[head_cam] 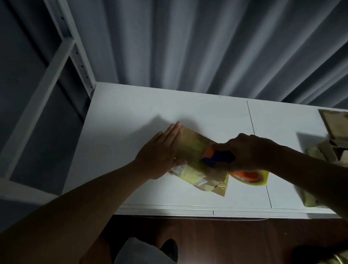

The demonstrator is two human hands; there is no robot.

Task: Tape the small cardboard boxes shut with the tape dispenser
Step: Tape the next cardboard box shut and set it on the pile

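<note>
Taping a small brown cardboard box [193, 149] on white tabletop [121, 116].
Left hand [160, 154] lay flat on box, fingers straight; right hand [245, 153] gripped orange-and-blue tape dispenser [219, 159].

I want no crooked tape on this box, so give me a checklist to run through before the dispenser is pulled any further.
1. Box steadied: the left hand presses flat on the cardboard box - ok.
2. Dispenser gripped: the right hand holds the tape dispenser by its handle - ok.
3. Dispenser on the box top: it rests over the box - ok.
4. Tape left on the roll: the yellowish roll looks thick - ok.
5. Flaps fully closed under the tape: blurred and covered by hands - cannot tell.
6. Path clear: the other boxes sit apart on the white table - ok.
</note>
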